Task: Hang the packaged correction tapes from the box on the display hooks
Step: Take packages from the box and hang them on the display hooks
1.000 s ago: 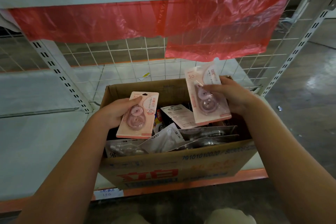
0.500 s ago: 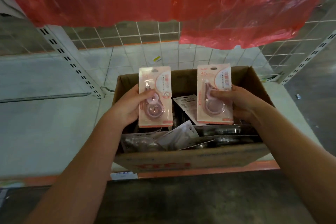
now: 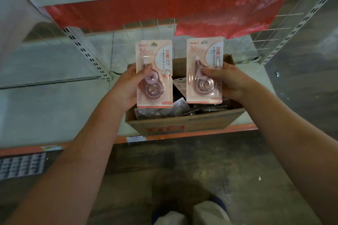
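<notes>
Two packaged correction tapes are held upright, printed faces to the camera, above the open cardboard box [image 3: 184, 124] on the shelf [image 3: 54, 107]. The left pack [image 3: 154, 73] is pinched by the left hand [image 3: 128, 86], the right pack [image 3: 204, 70] by the right hand [image 3: 232, 82]. The hanging slots are apparently kept uppermost for the hooks, none of which is visible.

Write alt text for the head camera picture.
Two bare hands, left hand and right hand, each hold up a pink packaged correction tape, left pack and right pack, above an open cardboard box on a shelf.
</notes>
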Available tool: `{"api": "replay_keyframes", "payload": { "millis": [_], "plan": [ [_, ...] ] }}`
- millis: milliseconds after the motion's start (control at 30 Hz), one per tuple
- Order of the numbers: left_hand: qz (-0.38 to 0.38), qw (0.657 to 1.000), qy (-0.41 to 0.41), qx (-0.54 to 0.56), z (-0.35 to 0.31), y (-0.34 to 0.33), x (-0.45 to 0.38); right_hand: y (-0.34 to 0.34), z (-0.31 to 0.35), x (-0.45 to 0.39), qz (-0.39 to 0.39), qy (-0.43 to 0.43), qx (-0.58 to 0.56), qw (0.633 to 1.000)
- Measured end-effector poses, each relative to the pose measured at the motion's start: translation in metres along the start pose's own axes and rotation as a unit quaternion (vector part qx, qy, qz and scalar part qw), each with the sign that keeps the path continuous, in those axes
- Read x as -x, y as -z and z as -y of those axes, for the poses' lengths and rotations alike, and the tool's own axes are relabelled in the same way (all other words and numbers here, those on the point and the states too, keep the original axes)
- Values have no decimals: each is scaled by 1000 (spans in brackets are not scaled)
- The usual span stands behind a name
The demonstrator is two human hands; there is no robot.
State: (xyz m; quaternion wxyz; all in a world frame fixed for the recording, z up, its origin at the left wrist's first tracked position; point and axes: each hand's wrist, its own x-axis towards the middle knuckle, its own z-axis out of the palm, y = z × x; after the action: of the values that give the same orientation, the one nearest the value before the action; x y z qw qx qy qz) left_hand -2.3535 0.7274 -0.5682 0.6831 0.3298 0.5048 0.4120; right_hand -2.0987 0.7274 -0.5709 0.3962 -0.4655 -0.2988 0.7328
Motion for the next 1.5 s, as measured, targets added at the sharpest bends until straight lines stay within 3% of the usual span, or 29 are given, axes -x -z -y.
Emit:
{"api": "replay_keyframes", "payload": {
  "millis": [433, 833, 1167, 1500],
  "plan": [
    [-23, 999, 20, -34, -35, -30, 133, -45, 15, 134, -42, -27, -14, 999],
    [-26, 999, -16, -28, -82, -109, 296, -92, 77, 308, -32, 20, 0, 999],
    [40, 995, -93, -7, -202, -173, 420, -137, 177, 461, -36, 89, 13, 995],
    [73, 976, -202, -15, -323, -199, 454, -183, 284, 508, -3, 189, 52, 981]
  ]
}}
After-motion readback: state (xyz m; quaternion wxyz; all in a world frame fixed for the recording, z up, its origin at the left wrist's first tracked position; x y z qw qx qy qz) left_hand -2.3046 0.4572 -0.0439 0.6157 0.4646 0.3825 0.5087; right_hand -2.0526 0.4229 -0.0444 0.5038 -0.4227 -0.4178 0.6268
